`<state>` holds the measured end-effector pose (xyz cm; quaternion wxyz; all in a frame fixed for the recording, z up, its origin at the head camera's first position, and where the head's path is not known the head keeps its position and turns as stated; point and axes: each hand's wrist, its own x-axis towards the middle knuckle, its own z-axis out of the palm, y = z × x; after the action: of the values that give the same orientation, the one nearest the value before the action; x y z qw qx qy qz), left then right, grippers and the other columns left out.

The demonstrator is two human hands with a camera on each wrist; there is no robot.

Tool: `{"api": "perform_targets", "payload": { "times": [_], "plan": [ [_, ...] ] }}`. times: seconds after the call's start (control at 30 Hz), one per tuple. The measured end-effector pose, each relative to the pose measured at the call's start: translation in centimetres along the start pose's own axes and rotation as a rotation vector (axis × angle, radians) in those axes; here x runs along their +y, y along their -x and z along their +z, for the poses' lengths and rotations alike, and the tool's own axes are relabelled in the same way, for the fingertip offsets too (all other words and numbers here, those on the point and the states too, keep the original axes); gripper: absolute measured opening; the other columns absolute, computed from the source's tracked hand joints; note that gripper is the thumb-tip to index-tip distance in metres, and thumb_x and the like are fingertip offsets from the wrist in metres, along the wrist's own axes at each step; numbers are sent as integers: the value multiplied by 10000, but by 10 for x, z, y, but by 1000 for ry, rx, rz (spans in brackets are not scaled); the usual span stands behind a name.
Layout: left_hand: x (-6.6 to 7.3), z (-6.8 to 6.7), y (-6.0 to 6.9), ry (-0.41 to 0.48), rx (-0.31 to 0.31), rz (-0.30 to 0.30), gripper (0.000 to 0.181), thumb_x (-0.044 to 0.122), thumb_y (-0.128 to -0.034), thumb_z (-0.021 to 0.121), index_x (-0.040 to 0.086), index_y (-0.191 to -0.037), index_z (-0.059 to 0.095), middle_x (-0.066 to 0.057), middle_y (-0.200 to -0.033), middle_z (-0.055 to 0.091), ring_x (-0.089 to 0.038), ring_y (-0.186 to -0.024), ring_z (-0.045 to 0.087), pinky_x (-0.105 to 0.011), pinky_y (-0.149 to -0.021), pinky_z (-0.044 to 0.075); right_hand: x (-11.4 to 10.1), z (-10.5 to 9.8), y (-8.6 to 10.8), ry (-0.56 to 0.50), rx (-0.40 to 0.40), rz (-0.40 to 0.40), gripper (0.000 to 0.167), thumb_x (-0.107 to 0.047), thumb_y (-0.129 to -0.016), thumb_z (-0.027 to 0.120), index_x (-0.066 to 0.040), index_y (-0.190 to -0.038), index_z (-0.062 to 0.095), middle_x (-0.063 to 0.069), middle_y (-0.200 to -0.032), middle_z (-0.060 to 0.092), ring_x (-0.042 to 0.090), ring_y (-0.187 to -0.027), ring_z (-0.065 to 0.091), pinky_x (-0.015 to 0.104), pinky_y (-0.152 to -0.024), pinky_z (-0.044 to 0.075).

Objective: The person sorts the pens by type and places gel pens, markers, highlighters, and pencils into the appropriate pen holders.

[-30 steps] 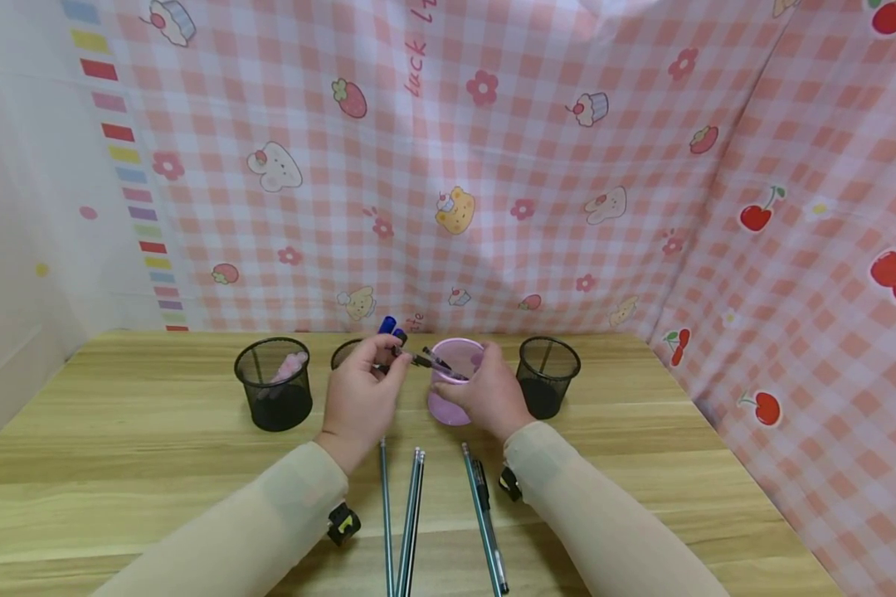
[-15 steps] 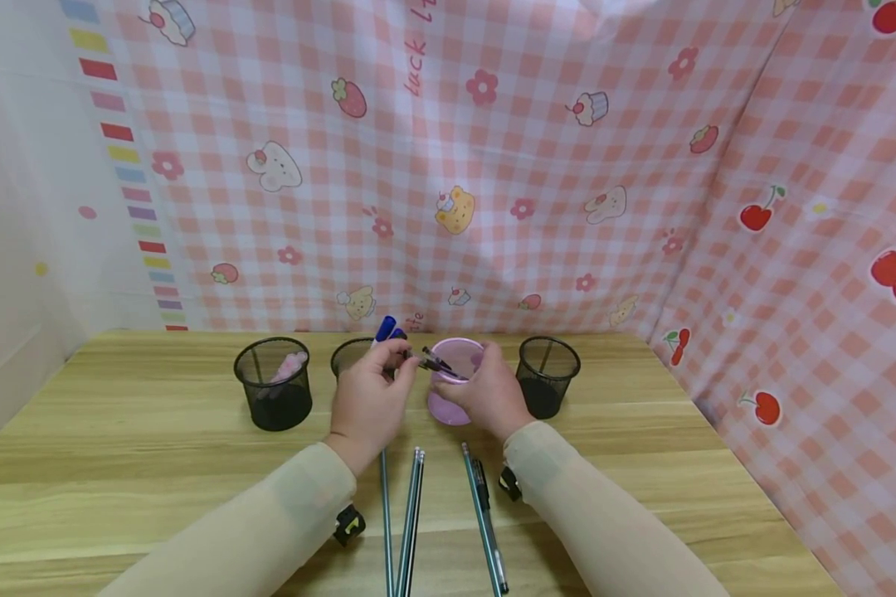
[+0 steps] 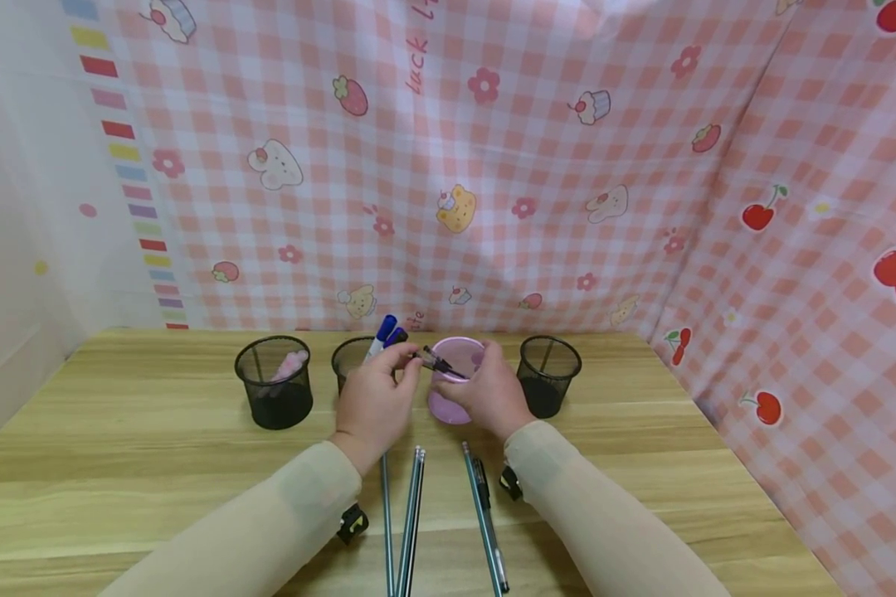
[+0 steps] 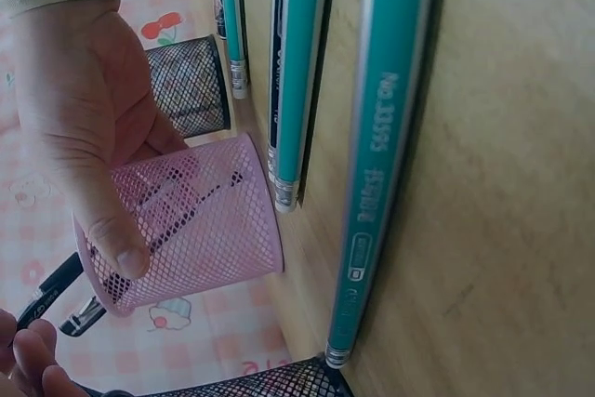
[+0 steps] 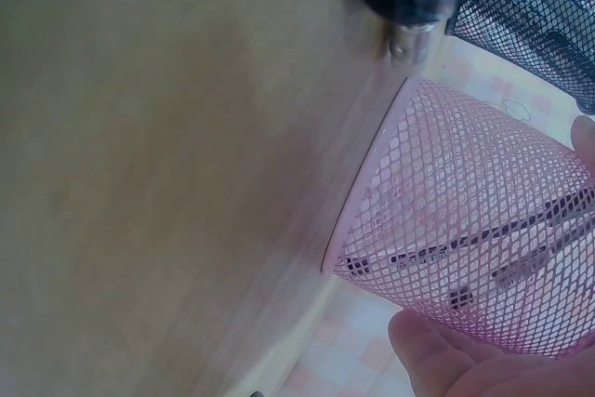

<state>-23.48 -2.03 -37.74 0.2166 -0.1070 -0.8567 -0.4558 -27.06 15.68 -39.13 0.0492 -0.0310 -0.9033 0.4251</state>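
Note:
My left hand [image 3: 377, 402] pinches a black pen [image 4: 56, 284] by its upper end, at the rim of the pink mesh pen holder [image 3: 448, 410]. The pen slants into the holder, and a second capped pen [image 4: 84, 316] leans out over the same rim. Around the holder's right side, my right hand [image 3: 491, 396] grips it, with the thumb across the front in the left wrist view. Pen shafts show through the pink mesh in the right wrist view. The holder stands upright on the wooden table [image 3: 157, 473].
Black mesh pen holders stand in the row: one [image 3: 276, 402] with a pink fluffy item, one [image 3: 347, 356] with blue-capped markers [image 3: 385, 329], partly behind my left hand, and one [image 3: 547, 394] at right. Several green pencils [image 3: 412, 522] and a black pen [image 3: 493, 531] lie in front.
My left hand has moved a little right toward the pink holder, and the pen it holds has gone with it. The right hand has kept its grip on the holder.

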Motion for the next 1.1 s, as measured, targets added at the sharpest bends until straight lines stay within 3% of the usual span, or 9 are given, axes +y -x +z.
{"api": "perform_targets", "payload": {
  "times": [0.33,0.53,0.73,0.9,1.1],
  "plan": [
    [4,1,-1,-45,-50,-43,281,310,-1070,617,186,-1290,741,-2,-1172,798,-131,-601,519,-288,-525,383,1,-1,1,-22,-16,-1,1091,-387,-797,925,-2,-1591,283,234,-1486,552,377,-1367,572,523,-1143,486],
    [7,1,-1,-59,-79,-68,321,331,-1080,593,178,-1333,717,-10,-1201,791,-142,-530,441,-284,-499,361,0,0,1,-22,-16,20,1106,-399,-774,942,-29,-1589,293,221,-1483,553,375,-1366,575,521,-1143,489],
    [7,1,0,-48,-93,-71,366,341,-1076,590,155,-1373,696,-26,-1203,792,-121,-585,524,-293,-528,399,0,0,2,-22,-12,19,1105,-395,-770,947,-30,-1587,298,216,-1490,553,375,-1363,576,525,-1141,488],
    [8,1,2,-23,-113,-85,398,363,-1073,595,153,-1401,675,-21,-1217,788,-129,-533,486,-297,-501,391,0,0,1,-25,-11,18,1110,-393,-767,951,-28,-1586,298,218,-1494,552,381,-1360,576,527,-1144,485],
    [7,1,5,-26,-106,-71,352,351,-1061,623,163,-1350,695,-1,-1205,789,-131,-709,646,-279,-574,459,0,0,1,-20,-7,16,1123,-399,-757,956,-20,-1586,300,223,-1483,560,378,-1350,583,518,-1142,487]
  ]
}}
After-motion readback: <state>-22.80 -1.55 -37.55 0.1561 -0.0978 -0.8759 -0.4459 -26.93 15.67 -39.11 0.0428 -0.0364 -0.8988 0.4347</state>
